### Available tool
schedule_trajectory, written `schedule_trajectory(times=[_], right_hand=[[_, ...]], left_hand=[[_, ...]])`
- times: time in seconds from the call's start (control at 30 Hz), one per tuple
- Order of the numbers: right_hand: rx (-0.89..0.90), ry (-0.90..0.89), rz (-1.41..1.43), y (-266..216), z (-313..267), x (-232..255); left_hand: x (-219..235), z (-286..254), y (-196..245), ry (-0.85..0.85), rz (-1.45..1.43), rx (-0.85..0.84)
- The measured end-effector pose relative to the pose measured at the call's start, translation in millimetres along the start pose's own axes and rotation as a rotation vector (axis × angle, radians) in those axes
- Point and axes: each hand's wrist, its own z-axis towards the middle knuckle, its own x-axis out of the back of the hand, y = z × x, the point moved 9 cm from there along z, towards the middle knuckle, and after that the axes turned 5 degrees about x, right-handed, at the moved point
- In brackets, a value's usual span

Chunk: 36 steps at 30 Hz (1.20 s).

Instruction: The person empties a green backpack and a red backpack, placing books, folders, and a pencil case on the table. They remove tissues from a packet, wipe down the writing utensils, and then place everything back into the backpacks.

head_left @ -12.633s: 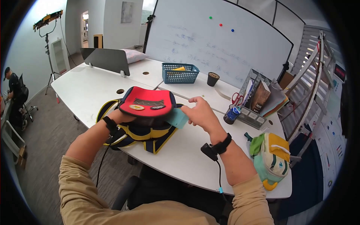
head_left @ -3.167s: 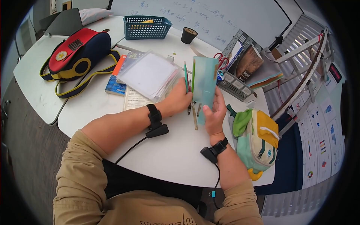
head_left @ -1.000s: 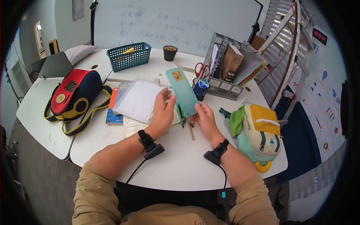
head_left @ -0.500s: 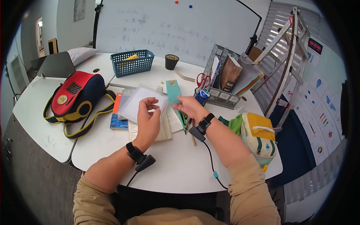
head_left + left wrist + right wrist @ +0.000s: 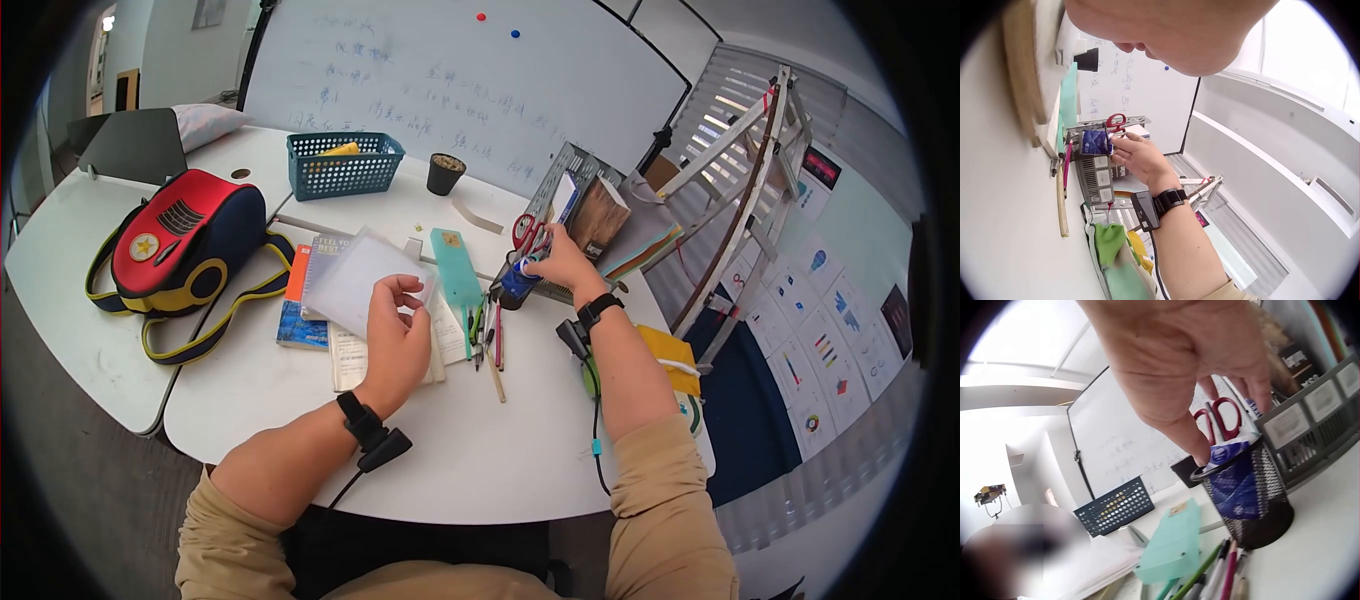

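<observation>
My right hand (image 5: 562, 262) is at the black mesh pen cup (image 5: 1266, 515). In the right wrist view its thumb touches the rim beside a crumpled blue packet (image 5: 1233, 484), with the other fingers spread apart on the far side. Red-handled scissors (image 5: 1225, 419) stand in the cup, between thumb and fingers. My left hand (image 5: 398, 335) hovers loosely curled with nothing in it, in front of a translucent plastic folder (image 5: 350, 275). A teal pencil case (image 5: 456, 265) lies right of the folder, and several pens and pencils (image 5: 487, 335) are scattered just below it.
A red-and-navy backpack (image 5: 190, 240) sits at left. Books (image 5: 300, 320) lie under the folder. At the back are a blue basket (image 5: 345, 170) and a small black pot (image 5: 445, 175). A grey file rack (image 5: 560, 185) stands behind the cup; a small green-yellow backpack (image 5: 672, 355) is right.
The teal case came out of the red backpack, and pens came to lie on the table. My right hand set the case down and moved right to the pen cup. My left hand drew back.
</observation>
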Motion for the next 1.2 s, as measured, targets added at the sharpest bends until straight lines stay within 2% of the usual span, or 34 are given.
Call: schedule_trajectory(times=[0.13, 0.23, 0.37, 0.47, 0.57, 0.67, 0.8, 0.87, 0.97, 1.07, 1.17, 1.2], right_hand=[[0.058, -0.057, 0.102, 3, -1, -5], [0.072, -0.02, 0.101, 7, 2, -7], [0.036, 0.116, 0.191, 7, -1, -7], [0.077, -0.052, 0.195, 4, 6, -20], [0.121, -0.037, 0.401, 5, 5, -23], [0.127, -0.027, 0.229, -3, 2, -17], [0.192, 0.041, 0.194, -18, -2, -12], [0.22, 0.081, 0.224, -11, 2, -17], [0.263, 0.09, 0.268, -7, 7, -22], [0.152, 0.051, 0.155, -2, 7, -22], [0.241, 0.044, 0.169, -5, 10, -27], [0.218, 0.024, 0.119, 1, 12, -30]], left_hand=[[-4, -3, -3, -0.021, -0.015, 0.001], [-5, -3, -6, -0.02, -0.02, -0.012], [-6, -4, -9, -0.026, -0.004, -0.016], [-6, -4, -9, -0.032, 0.013, -0.022], [-7, -5, -10, -0.038, 0.015, -0.022], [-8, -5, -11, -0.039, 0.01, -0.013], [-9, -5, -14, -0.046, 0.015, -0.015], [-9, -5, -12, -0.046, 0.016, -0.019], [-8, -6, -8, -0.043, 0.014, -0.025], [-8, -7, -7, -0.041, 0.017, -0.034], [-9, -6, -7, -0.042, 0.018, -0.043], [-9, -6, -6, -0.043, 0.017, -0.041]])
